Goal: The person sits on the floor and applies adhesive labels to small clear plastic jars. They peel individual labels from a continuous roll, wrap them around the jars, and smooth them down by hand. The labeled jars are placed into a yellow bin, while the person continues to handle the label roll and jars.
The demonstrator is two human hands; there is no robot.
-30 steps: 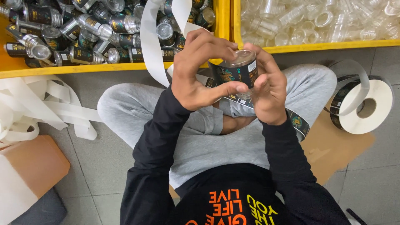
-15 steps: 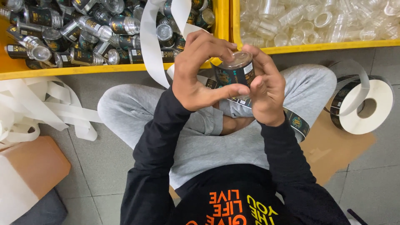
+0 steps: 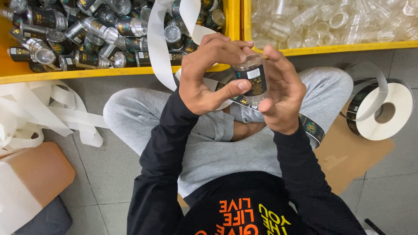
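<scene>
A small clear plastic jar point(image 3: 251, 77) with a dark label is held up between both hands above my crossed legs. My left hand point(image 3: 208, 74) wraps its left side, thumb pressed on the label. My right hand point(image 3: 281, 89) cups its right side with the fingers along the jar's wall. A strip of dark labels on white backing point(image 3: 311, 128) runs from under my hands toward a label roll point(image 3: 383, 111) on the floor at the right.
A yellow bin point(image 3: 109, 72) at top left holds several labelled jars. A second yellow bin point(image 3: 331, 48) at top right holds several bare clear jars. Used white backing tape point(image 3: 48, 115) piles at left beside a brown box point(image 3: 32, 178). Cardboard point(image 3: 348, 154) lies under the roll.
Both hands have turned the jar slightly and shifted their fingers on it; the label now faces up more. The jar stays in the same place.
</scene>
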